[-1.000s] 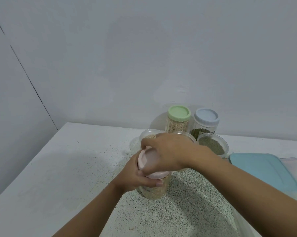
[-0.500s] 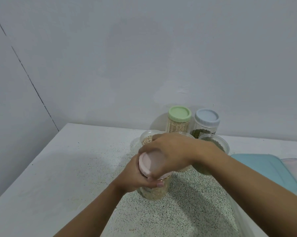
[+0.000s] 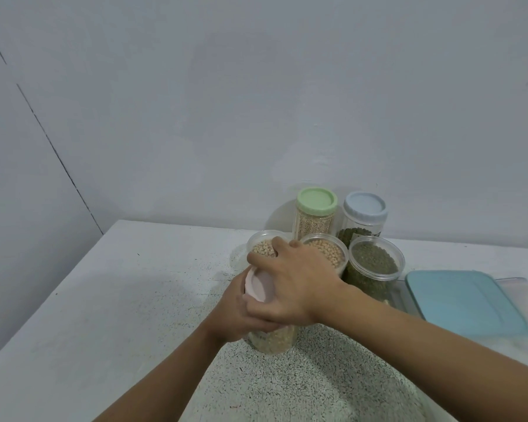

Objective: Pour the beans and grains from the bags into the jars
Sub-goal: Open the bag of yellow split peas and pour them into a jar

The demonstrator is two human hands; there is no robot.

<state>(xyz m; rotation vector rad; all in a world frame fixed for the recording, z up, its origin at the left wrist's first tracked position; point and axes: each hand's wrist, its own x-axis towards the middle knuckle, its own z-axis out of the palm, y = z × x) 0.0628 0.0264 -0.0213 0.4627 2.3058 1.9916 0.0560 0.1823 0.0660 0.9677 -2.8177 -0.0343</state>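
A clear jar of pale grain stands on the speckled table. My left hand grips its side. My right hand grips the pink lid on top of it, fingers curled round the rim. Behind stand three lidless jars: two of pale beans and one of green beans. At the wall are a green-lidded jar of grain and a blue-lidded jar of green beans.
A clear container with a blue lid lies at the right. The wall rises close behind the jars. The table's left edge runs diagonally at the left.
My right hand has turned on the pink lid, its fingers swinging round the rim. The left hand keeps hold of the jar, which stays in place.
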